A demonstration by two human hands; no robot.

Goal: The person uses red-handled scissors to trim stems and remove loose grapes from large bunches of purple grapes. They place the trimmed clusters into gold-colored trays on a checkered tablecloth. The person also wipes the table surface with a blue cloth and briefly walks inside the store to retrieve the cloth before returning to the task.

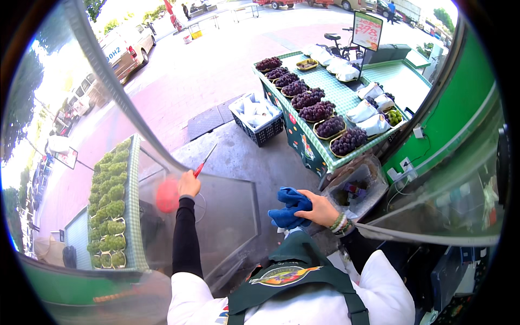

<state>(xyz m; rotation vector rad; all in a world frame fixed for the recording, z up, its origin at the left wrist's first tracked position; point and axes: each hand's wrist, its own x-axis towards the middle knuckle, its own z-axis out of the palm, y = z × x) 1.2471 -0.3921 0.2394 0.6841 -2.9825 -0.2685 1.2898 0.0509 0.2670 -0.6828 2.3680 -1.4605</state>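
Note:
In my left hand (189, 185), at the edge of a clear plastic door curtain, is a slim red-handled tool (205, 161) with a thin metal tip pointing up and away; its exact kind is unclear. My right hand (319, 209) grips a bunched blue cloth (291, 207) in front of the dark green apron (286, 276). Beyond the hands, trays of dark purple grapes (307, 98) line the near edge of a table with a green checked cover (330, 162). White-wrapped bunches (361, 111) lie on the same table.
A dark plastic basket (266, 132) with white wrapped items stands on the floor by the table. Below the table's near corner sits a lined bin (375, 178). The clear curtain (227, 203) hangs at left, with green grapes (109, 203) visible through it. A price sign (367, 31) rises behind.

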